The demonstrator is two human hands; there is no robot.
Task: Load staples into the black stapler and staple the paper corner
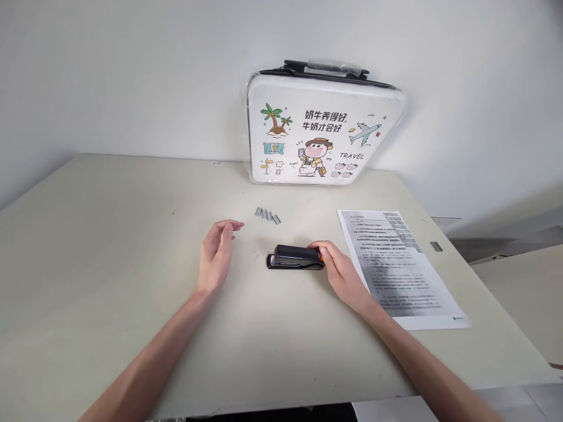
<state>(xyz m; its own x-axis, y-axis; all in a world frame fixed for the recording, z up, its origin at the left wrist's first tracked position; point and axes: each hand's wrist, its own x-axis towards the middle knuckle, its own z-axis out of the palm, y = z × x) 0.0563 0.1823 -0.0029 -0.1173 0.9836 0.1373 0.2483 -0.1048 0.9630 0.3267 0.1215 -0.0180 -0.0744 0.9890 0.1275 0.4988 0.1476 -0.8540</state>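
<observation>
A black stapler [295, 257] lies on the table, its front end facing left. My right hand [338, 268] has its thumb and fingers around the stapler's rear end, where a bit of orange shows. Left of the stapler and apart from it, my left hand [215, 255] rests with loosely bent fingers and nothing visible in it. Several short grey staple strips [267, 215] lie in a slanted row just beyond my left fingertips.
A white case [316, 132] with cartoon prints and a black handle stands against the wall. A printed sheet [398, 269] lies right of my right hand, partly under that forearm. Another staple strip [436, 246] sits near the right edge of the pale table [109, 234].
</observation>
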